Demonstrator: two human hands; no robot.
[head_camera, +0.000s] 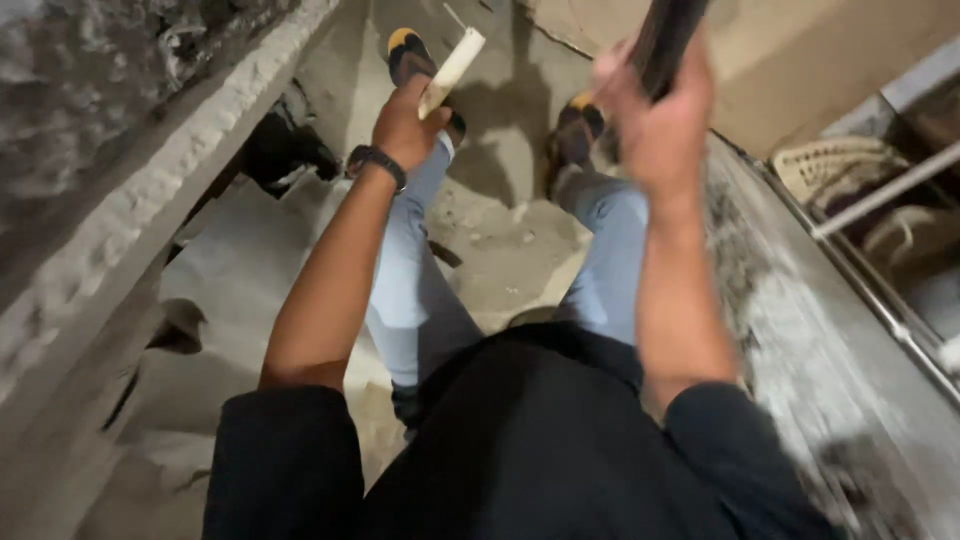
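We look down at our own body, standing on a rough concrete floor (500, 240) that is covered with grey dust and lumps of dried mortar, between a rough ledge (150, 190) at the left of the frame and a dusty wall top (800, 330) at the right. As far as we can judge, the work is in the middle: no fresh material shows on the surfaces, and both tools are in the air, not touching anything. Our left hand (405, 125), upper centre of the frame, is closed fully around a pale wooden handle (452, 68) that points up and to the right; a dark band (376, 160) sits on that wrist. Our right hand (655, 125), upper right of centre, is raised higher and closed tightly around a dark flat tool (668, 35), whose upper end leaves the frame, so we cannot tell what kind it is. Both forearms are stretched forward with bent elbows, above our jeans (610, 250) and shoes (410, 55).
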